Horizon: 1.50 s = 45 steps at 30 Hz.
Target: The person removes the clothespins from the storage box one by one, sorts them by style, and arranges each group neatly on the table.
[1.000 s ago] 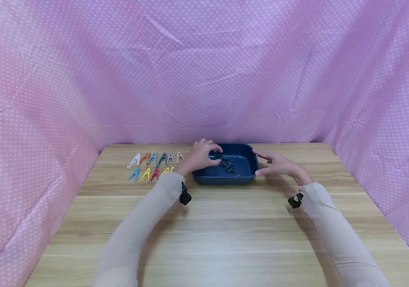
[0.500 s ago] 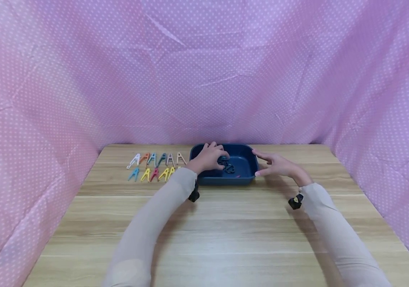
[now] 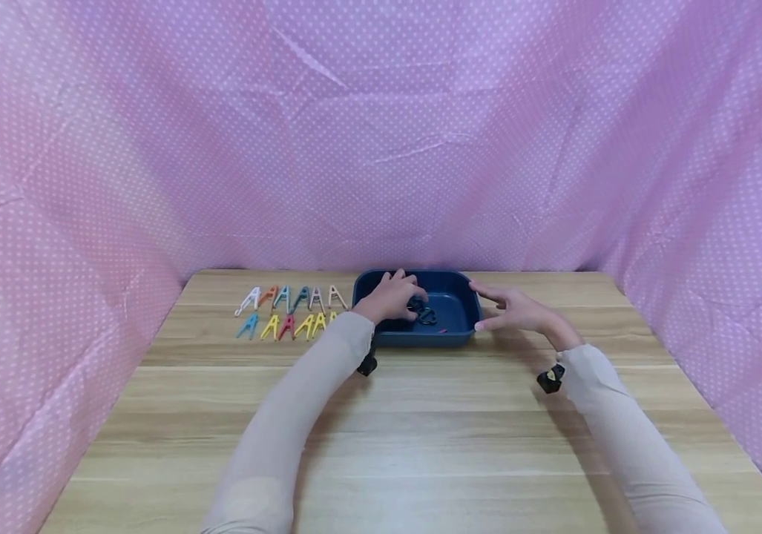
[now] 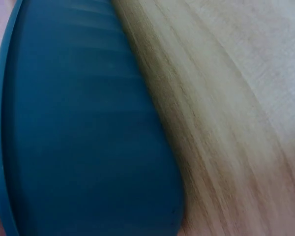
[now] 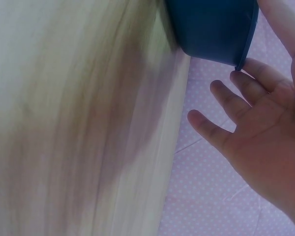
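Note:
A dark blue plastic basin (image 3: 447,340) stands near the table's far edge. My left hand (image 3: 390,297) reaches down into its left half, fingers bent, with a gap between thumb and fingertips. Dark looped pieces (image 3: 427,317) lie just by those fingertips; their kind is too small to tell. A small red piece (image 3: 442,331) lies on the basin floor. At the basin's right end, my right hand (image 3: 517,310) touches the rim with extended fingers, thumb lower down. The left wrist view holds only the basin's outer wall (image 4: 88,137), with the left hand out of sight.
Left of the basin, several colourful clothespins lie in two rows, among them a white clothespin (image 3: 249,299) and a light blue clothespin (image 3: 248,325). Pink dotted cloth (image 3: 381,148) hangs behind and beside the wooden table (image 3: 407,430).
My left hand has moved right and deeper into the basin, toward the dark looped pieces. The right hand has stayed at the basin's right end.

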Each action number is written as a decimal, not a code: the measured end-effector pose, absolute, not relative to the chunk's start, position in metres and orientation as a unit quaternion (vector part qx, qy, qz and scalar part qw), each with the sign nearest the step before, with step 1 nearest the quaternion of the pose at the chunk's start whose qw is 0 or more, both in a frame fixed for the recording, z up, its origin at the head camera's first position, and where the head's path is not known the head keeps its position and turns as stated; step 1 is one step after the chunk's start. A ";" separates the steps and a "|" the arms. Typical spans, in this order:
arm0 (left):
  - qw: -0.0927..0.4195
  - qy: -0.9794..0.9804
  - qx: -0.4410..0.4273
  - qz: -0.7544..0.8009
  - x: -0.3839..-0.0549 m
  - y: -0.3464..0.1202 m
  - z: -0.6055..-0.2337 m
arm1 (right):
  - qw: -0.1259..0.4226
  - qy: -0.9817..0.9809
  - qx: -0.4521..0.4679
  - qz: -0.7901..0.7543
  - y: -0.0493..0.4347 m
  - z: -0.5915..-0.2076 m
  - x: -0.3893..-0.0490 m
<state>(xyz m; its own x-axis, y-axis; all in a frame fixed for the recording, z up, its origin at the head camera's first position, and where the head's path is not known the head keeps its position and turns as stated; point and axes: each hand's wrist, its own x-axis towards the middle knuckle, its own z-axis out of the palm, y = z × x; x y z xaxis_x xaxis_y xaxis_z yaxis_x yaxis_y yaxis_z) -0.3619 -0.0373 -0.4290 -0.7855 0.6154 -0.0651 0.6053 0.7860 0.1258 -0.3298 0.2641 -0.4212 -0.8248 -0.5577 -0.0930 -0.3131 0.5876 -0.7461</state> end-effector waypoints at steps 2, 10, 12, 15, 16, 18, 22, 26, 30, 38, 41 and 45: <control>0.051 0.943 0.327 0.040 -0.363 -0.037 -0.431 | 0.161 0.876 -0.252 -0.379 0.264 -0.421 -0.330; 0.048 0.942 0.331 0.035 -0.362 -0.037 -0.433 | 0.166 0.872 -0.253 -0.384 0.264 -0.421 -0.330; 0.046 0.942 0.331 0.033 -0.361 -0.036 -0.432 | 0.165 0.873 -0.254 -0.383 0.264 -0.422 -0.330; 0.047 0.942 0.330 0.028 -0.361 -0.036 -0.430 | 0.162 0.874 -0.254 -0.380 0.265 -0.423 -0.331; 0.049 0.942 0.330 0.027 -0.360 -0.037 -0.429 | 0.163 0.874 -0.253 -0.382 0.265 -0.423 -0.331; 0.055 0.943 0.328 0.025 -0.360 -0.038 -0.428 | 0.163 0.873 -0.254 -0.384 0.266 -0.423 -0.331; 0.068 0.943 0.325 0.019 -0.359 -0.039 -0.426 | 0.167 0.870 -0.256 -0.387 0.266 -0.423 -0.331; 0.075 0.943 0.323 0.023 -0.358 -0.040 -0.425 | 0.164 0.870 -0.257 -0.387 0.265 -0.422 -0.330; 0.082 0.942 0.324 0.034 -0.358 -0.041 -0.425 | 0.166 0.871 -0.252 -0.387 0.265 -0.422 -0.329; 0.078 0.939 0.333 0.048 -0.357 -0.041 -0.425 | 0.166 0.871 -0.255 -0.385 0.265 -0.420 -0.328; 0.074 0.937 0.338 0.053 -0.357 -0.042 -0.423 | 0.164 0.871 -0.258 -0.384 0.265 -0.421 -0.329; 0.075 0.937 0.336 0.068 -0.357 -0.042 -0.420 | 0.166 0.870 -0.259 -0.386 0.266 -0.422 -0.331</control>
<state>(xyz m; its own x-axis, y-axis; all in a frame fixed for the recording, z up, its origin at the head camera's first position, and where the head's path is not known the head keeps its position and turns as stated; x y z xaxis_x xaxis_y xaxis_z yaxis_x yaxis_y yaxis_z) -0.3566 -0.0425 -0.4200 -0.7636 0.6388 -0.0942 0.6183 0.7654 0.1783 -0.3312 0.2656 -0.4219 -0.8112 -0.5780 -0.0887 -0.3218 0.5679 -0.7576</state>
